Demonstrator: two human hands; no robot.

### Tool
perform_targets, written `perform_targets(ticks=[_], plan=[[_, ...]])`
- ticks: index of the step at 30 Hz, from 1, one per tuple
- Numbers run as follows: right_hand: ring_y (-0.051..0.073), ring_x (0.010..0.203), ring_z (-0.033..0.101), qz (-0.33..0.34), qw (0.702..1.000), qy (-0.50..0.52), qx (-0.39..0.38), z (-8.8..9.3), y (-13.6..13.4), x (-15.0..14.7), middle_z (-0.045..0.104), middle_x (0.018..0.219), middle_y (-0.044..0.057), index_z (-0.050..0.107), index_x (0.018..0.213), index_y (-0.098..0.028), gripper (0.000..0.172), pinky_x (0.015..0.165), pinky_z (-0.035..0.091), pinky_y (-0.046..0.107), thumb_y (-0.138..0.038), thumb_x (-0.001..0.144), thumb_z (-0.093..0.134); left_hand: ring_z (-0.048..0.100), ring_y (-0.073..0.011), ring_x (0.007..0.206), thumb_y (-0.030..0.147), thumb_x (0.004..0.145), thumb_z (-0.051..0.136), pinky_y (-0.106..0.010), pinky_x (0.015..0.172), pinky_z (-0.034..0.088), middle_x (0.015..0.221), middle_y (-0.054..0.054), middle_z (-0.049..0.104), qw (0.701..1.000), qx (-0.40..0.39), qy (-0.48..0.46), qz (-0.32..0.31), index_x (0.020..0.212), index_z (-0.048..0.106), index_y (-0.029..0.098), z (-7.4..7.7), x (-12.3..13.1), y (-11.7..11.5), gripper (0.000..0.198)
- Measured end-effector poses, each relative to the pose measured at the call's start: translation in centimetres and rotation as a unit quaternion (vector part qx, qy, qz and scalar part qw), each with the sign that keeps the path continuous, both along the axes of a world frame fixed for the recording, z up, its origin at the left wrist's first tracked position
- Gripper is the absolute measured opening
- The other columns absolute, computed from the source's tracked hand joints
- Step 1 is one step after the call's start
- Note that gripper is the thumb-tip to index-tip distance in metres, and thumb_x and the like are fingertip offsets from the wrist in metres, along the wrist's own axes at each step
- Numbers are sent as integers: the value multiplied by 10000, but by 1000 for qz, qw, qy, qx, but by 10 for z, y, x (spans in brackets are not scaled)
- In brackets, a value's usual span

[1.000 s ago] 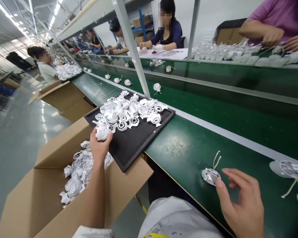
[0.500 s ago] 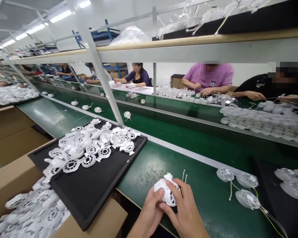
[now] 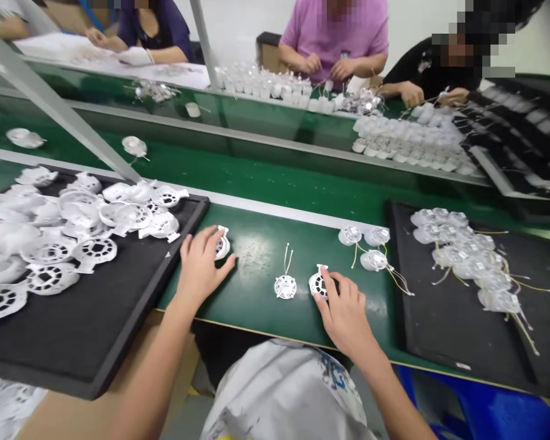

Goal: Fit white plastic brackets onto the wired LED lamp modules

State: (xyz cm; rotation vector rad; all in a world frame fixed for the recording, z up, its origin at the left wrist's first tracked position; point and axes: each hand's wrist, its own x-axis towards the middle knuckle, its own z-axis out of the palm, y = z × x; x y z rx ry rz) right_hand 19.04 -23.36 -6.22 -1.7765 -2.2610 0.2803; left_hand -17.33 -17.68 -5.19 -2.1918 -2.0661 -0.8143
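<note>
My left hand (image 3: 202,266) is spread over the bench's left part, thumb and fingers apart. Against its fingertips, partly hidden, is a white plastic housing (image 3: 222,245). With thumb and index finger my right hand (image 3: 346,308) grips a second white plastic housing (image 3: 318,283), which has a ring of dark slots and a small tab at the top. Between the hands a round white disc (image 3: 285,286) with two thin wires lies flat on the green bench (image 3: 256,275).
A black tray (image 3: 132,342) heaped with white housings stands left. Several clear round parts with wires (image 3: 373,260) lie by a right-hand black tray (image 3: 426,342) holding more. Beyond the green conveyor (image 3: 266,183), co-workers sit behind rows of parts. A slanted metal post (image 3: 68,104) rises at left.
My hands have come apart from the housing they held together; one housing is now at each hand. The view has swung right and down, bringing the wired disc and right tray into sight.
</note>
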Motion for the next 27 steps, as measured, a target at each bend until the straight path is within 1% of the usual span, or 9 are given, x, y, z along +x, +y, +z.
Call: perform_targets(ticks=[2,3,5,6,8,10,14,20,27], plan=[[374,1240,556,24,999,18,-34,6,3,6,575,1429,180,393,1638,-250,576,973,512,581,-451,1101,450,316,-459,1572,461,877,774,-665,1277,189,1657,-204,388,998,51,28,4,1495,511,237,7,11,-10,708],[358,1216,571,31,997,44,-49,11,7,7,588,1398,169,429,1614,-252,567,981,519,567,-472,1093,478,308,-474,1568,461,837,816,-668,1267,215,1652,-208,379,996,84,24,-3,1507,496,248,10,20,-17,773],[322,1193,601,37,989,124,-76,20,17,4,604,1337,138,496,1548,-265,540,1014,533,527,-509,1069,544,439,-441,1474,436,814,841,-612,1213,341,1552,-196,479,992,110,-16,-57,1543,444,269,12,44,-33,847],[303,1193,615,45,980,171,-87,24,23,-1,605,1320,121,521,1514,-275,529,1029,541,501,-521,1050,585,510,-405,1399,430,821,836,-569,1174,397,1486,-177,537,991,86,-44,-97,1563,411,275,10,58,-41,869],[275,1195,637,78,960,248,-99,28,31,-17,602,1312,96,553,1460,-294,531,1044,553,455,-527,1000,679,569,-352,1298,419,848,811,-503,1107,451,1409,-147,605,981,-21,-96,-166,1612,320,263,3,81,-52,922],[273,1192,643,127,947,278,-97,28,34,-34,600,1298,89,581,1424,-305,551,1052,559,444,-510,946,761,552,-346,1302,371,880,778,-496,1100,435,1431,-142,612,966,-126,-120,-189,1655,228,249,-8,98,-56,959],[292,1173,643,170,950,247,-83,21,33,-52,595,1255,103,600,1423,-307,544,1030,581,471,-463,935,783,517,-346,1331,279,905,743,-496,1113,385,1463,-135,608,959,-175,-129,-184,1695,118,257,-20,105,-56,1008],[290,1179,636,185,955,217,-85,17,36,-45,621,1278,110,593,1448,-304,533,1008,575,455,-472,967,747,528,-352,1322,319,912,758,-499,1099,384,1434,-136,628,959,-174,-123,-186,1706,70,264,-19,104,-55,1052],[320,1278,548,215,967,104,-85,21,46,-45,690,1329,83,609,1427,-305,509,1067,417,540,-584,1005,660,514,-365,1337,270,905,742,-527,1134,407,1461,-165,592,962,-154,-113,-196,1706,79,231,-25,105,-54,1041]])
